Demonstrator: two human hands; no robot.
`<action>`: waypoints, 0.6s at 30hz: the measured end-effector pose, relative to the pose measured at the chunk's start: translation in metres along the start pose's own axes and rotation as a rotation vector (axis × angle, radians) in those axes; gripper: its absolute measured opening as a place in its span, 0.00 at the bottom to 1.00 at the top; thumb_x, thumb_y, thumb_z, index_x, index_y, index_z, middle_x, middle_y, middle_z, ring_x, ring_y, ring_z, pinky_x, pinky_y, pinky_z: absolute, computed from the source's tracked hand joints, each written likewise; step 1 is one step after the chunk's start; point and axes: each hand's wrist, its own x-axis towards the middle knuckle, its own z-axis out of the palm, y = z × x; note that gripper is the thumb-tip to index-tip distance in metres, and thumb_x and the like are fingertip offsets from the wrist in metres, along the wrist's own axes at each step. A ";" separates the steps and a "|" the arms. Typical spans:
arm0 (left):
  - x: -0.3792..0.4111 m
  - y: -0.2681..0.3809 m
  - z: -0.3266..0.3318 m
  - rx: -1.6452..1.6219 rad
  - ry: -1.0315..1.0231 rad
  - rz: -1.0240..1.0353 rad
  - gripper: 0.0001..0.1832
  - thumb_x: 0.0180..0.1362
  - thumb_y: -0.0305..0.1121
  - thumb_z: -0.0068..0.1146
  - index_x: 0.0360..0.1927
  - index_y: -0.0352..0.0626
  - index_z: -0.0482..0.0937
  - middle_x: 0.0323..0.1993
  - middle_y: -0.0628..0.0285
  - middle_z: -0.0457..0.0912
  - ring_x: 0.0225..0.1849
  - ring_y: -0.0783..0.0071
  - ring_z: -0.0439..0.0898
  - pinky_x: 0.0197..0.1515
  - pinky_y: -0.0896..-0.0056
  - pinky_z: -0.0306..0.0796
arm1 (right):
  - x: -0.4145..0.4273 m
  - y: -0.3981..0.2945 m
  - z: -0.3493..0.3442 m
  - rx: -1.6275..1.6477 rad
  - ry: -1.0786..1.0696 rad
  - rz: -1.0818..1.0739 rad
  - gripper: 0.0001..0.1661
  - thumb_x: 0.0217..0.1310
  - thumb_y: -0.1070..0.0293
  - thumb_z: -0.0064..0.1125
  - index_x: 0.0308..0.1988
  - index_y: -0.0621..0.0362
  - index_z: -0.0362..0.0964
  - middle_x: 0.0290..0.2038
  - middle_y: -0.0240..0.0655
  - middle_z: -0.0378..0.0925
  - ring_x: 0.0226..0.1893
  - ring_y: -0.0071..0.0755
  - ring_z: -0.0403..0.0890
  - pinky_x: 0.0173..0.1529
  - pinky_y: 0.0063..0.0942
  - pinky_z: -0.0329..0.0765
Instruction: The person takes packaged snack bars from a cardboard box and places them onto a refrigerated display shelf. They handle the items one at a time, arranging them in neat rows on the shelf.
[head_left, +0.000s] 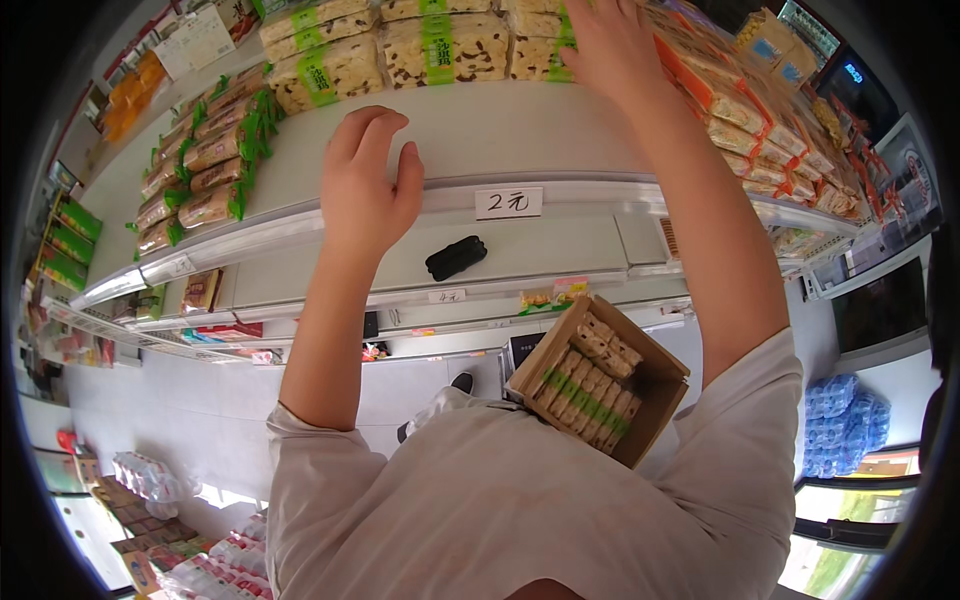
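Note:
My right hand is up at the right-hand stack of sachima packs, thumb and fingers spread against it; the top of the frame cuts off some fingertips. Beside it stand a middle stack and a left stack, all in clear wrap with green bands. My left hand hovers over the front of the white shelf, fingers loosely curled and apart, holding nothing. An open cardboard box sits below my right arm, with several more sachima packs inside.
Green-ended snack packs line the shelf's left side, and orange-and-clear packs are piled at the right. A price card hangs on the shelf edge. A black wrapped object lies one shelf down. Blue bottle packs stand at far right.

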 end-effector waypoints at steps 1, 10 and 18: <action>-0.002 -0.003 0.003 0.092 -0.005 -0.002 0.14 0.58 0.27 0.66 0.49 0.39 0.82 0.51 0.54 0.83 0.47 0.51 0.85 0.49 0.57 0.80 | 0.012 0.001 -0.004 -0.037 -0.100 -0.022 0.52 0.60 0.61 0.76 0.77 0.46 0.57 0.74 0.53 0.62 0.76 0.67 0.60 0.78 0.62 0.59; -0.010 0.012 0.012 0.229 -0.022 -0.110 0.15 0.59 0.34 0.67 0.49 0.42 0.83 0.49 0.57 0.85 0.44 0.53 0.87 0.37 0.57 0.82 | 0.069 0.018 -0.016 0.011 -0.599 -0.031 0.55 0.44 0.61 0.87 0.71 0.50 0.68 0.63 0.53 0.78 0.64 0.60 0.79 0.65 0.54 0.78; -0.008 0.009 0.013 0.268 0.043 -0.048 0.10 0.56 0.34 0.67 0.39 0.43 0.80 0.40 0.61 0.82 0.37 0.59 0.84 0.29 0.60 0.78 | 0.072 0.018 -0.029 -0.067 -0.623 -0.049 0.39 0.53 0.64 0.73 0.65 0.60 0.73 0.51 0.55 0.85 0.54 0.58 0.86 0.56 0.51 0.84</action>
